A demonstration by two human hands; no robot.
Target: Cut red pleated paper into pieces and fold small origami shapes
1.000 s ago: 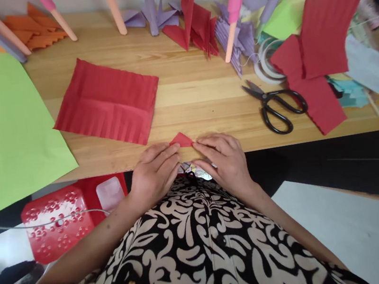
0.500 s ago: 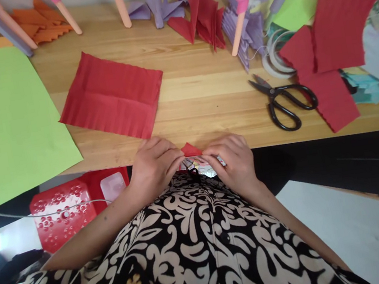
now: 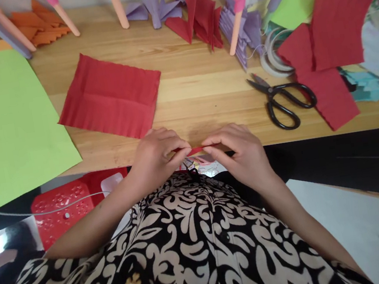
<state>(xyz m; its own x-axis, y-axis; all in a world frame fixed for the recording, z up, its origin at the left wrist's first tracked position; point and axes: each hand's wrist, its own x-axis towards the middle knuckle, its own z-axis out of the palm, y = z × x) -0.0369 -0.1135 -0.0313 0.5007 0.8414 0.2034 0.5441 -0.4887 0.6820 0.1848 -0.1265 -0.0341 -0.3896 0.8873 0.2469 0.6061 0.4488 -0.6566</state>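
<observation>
Between my two hands, at the table's front edge, is a small folded piece of red paper (image 3: 196, 150), seen almost edge-on. My left hand (image 3: 157, 154) pinches its left end between thumb and fingers. At the right end my right hand (image 3: 239, 153) pinches it the same way. Most of the piece is hidden by the fingers. A larger creased sheet of red paper (image 3: 110, 97) lies flat on the table just beyond my left hand. Black-handled scissors (image 3: 271, 93) rest to the right of my right hand, blades slightly apart.
A large green sheet (image 3: 6, 123) overhangs the table edge at left. Tape rolls (image 3: 272, 59) and red paper scraps (image 3: 333, 28) are piled at right. Folded red paper (image 3: 204, 19), purple paper (image 3: 243, 25) and orange paper (image 3: 41, 26) stand behind upright rolled tubes. Below sits a red stool (image 3: 65, 207).
The small red paper has turned from showing a pointed flap to a thin edge. Both hands have risen slightly, and my right hand has shifted a little right.
</observation>
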